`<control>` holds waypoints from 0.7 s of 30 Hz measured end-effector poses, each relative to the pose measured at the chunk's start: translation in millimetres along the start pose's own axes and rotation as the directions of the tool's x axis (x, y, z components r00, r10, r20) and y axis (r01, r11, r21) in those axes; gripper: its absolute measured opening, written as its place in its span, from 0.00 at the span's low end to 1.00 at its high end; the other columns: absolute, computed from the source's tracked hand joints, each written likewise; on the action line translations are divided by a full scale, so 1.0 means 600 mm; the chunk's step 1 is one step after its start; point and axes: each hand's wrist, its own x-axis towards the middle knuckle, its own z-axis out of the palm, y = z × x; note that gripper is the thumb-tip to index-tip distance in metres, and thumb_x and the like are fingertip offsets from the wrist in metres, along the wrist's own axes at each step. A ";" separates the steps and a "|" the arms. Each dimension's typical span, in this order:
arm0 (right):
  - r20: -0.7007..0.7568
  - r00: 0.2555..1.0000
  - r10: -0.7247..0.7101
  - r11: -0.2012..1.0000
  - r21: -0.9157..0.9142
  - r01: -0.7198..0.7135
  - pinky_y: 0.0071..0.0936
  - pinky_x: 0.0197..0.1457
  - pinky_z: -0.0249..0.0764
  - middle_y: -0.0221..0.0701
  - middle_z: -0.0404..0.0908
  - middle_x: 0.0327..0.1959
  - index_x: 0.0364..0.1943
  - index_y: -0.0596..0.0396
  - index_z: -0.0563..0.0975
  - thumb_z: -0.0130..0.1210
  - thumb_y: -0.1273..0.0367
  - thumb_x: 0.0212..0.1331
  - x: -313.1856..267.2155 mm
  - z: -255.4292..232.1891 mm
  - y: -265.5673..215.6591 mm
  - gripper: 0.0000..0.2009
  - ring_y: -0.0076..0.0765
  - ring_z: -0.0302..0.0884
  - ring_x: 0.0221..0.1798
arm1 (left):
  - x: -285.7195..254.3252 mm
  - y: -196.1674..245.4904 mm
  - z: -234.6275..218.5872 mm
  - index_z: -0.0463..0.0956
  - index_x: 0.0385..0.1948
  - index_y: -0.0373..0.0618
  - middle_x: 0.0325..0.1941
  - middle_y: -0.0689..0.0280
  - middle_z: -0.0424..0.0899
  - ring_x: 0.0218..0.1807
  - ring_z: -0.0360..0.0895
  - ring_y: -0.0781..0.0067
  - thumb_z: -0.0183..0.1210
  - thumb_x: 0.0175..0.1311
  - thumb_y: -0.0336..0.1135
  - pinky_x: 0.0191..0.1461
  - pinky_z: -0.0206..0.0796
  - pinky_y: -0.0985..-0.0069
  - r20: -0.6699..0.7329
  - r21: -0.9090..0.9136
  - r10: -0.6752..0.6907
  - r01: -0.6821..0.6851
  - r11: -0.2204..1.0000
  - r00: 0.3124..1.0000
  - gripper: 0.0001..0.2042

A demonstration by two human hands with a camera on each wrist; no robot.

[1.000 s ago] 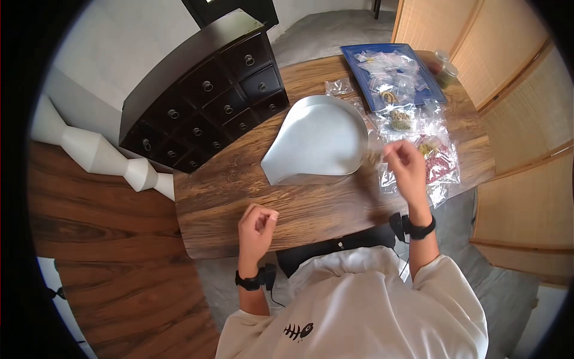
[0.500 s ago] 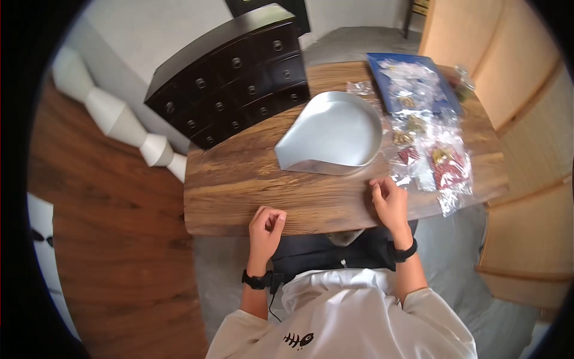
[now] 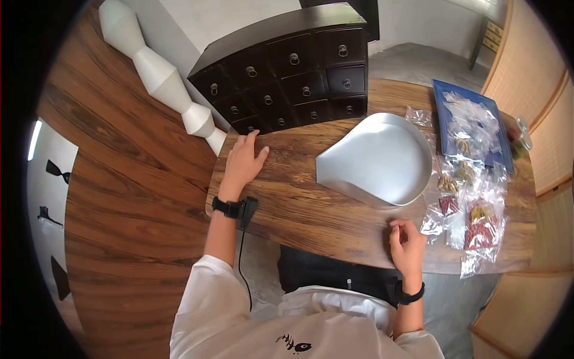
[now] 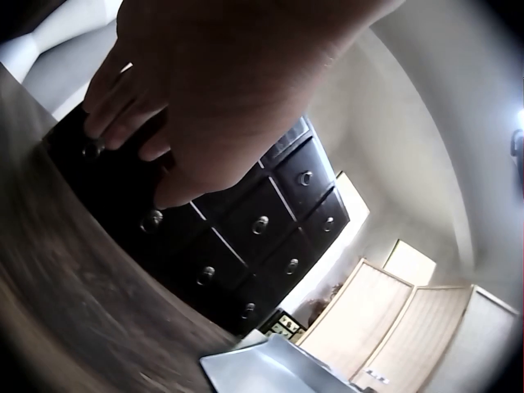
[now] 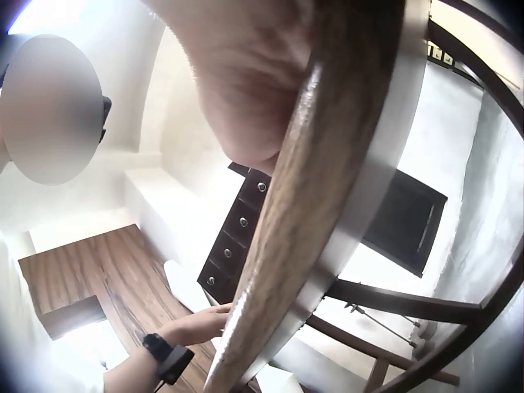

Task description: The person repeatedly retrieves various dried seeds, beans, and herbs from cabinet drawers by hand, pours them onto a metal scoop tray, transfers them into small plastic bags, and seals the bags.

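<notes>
In the head view the left hand (image 3: 242, 160) reaches over the wooden table to the dark cabinet (image 3: 278, 72), its fingers extended at the bottom left drawer's ring pull. The left wrist view shows the same hand (image 4: 196, 98) in front of the drawers, with fingertips close to a ring pull (image 4: 93, 149); whether they touch it I cannot tell. The right hand (image 3: 408, 248) rests near the table's front edge, fingers loosely curled, holding nothing. Just above it lies a teardrop-shaped metal tray (image 3: 382, 158) with nothing in it.
Right of the tray, clear bags of red and tan dried goods (image 3: 481, 230) lie on the table. Behind them a blue tray (image 3: 445, 113) holds several small bags, with glass jars (image 3: 523, 140) beside it. A white faceted column (image 3: 158, 78) stands left of the cabinet.
The left hand has moved forward from the front edge to the cabinet's lower left, its fingers straightening. The right hand has come back from the bags to the front edge. The view has shifted left.
</notes>
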 end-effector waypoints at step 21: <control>0.085 0.995 0.045 0.993 -0.117 -0.035 0.23 0.24 0.65 0.31 0.76 0.19 0.37 0.58 0.82 0.57 0.75 0.62 -0.003 -0.004 -0.018 0.04 0.23 0.69 0.18 | -0.034 -0.014 -0.043 0.76 0.35 0.45 0.19 0.59 0.78 0.24 0.78 0.54 0.61 0.69 0.46 0.31 0.68 0.63 0.073 -0.144 -0.300 0.308 0.940 0.951 0.13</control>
